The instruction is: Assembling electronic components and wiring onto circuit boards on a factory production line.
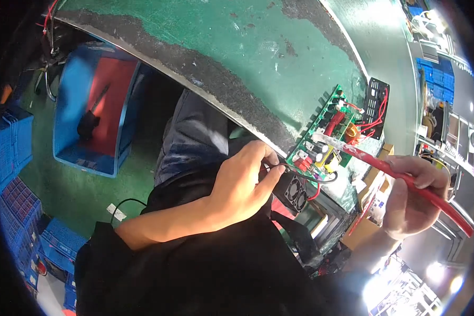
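Observation:
A green circuit board (313,137) with coils, capacitors and a red part stands at the edge of the worn green table. My left hand (245,181) pinches a thin black cable (306,177) beside the board's near corner, and the cable loops over to the board's right side. My right hand (413,195) is wrapped round a long red stick-like tool (374,161). Its whitish tip points left and lies over the board's parts; whether it touches them I cannot tell. Close below my left fingertips sits a black pair of small fans (295,193), with a red wire beside it.
The green tabletop (258,47) has dark worn patches and a metal edge. A black slotted panel (376,102) with red wires stands behind the board. On the floor at left is a blue bin (63,131) holding a dark tool. Blue crates (13,142) line the far left.

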`<state>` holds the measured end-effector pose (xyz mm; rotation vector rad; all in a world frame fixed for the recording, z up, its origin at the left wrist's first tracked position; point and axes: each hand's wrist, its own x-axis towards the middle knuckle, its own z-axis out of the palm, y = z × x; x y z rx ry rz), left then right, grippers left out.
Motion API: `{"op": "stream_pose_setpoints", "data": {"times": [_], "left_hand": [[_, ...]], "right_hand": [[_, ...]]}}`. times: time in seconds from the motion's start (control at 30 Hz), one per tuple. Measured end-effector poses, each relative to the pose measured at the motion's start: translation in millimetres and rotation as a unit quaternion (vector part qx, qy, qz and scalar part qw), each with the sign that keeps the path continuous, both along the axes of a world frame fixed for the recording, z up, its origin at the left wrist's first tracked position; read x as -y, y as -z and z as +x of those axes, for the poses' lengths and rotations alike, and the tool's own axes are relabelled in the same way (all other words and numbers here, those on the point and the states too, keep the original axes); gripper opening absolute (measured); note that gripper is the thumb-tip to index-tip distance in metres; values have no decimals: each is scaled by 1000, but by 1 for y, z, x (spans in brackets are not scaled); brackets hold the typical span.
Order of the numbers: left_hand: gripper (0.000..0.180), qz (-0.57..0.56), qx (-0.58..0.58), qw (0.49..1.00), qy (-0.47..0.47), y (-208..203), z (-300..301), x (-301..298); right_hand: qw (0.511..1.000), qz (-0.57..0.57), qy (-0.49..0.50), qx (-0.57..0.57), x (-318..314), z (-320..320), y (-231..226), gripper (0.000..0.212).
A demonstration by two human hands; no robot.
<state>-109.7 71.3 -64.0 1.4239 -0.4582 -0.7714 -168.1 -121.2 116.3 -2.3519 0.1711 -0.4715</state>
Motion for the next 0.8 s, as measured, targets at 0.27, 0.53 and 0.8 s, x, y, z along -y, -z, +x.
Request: {"op": "stream_pose_setpoints", "data": {"times": [0.27,0.53,0.8], "left_hand": [[18,-2,14,1000,-2,-3,2,1],[19,8,32,999,0,-1,5,-1],[20,7,5,1000,3,2,3,-1]], "right_hand": [[999,11,35,-7,-4,4,-4,27],[1000,2,12,-20,-2,7,-3,29],[998,17,27,-46,0,15,2,29]]}}
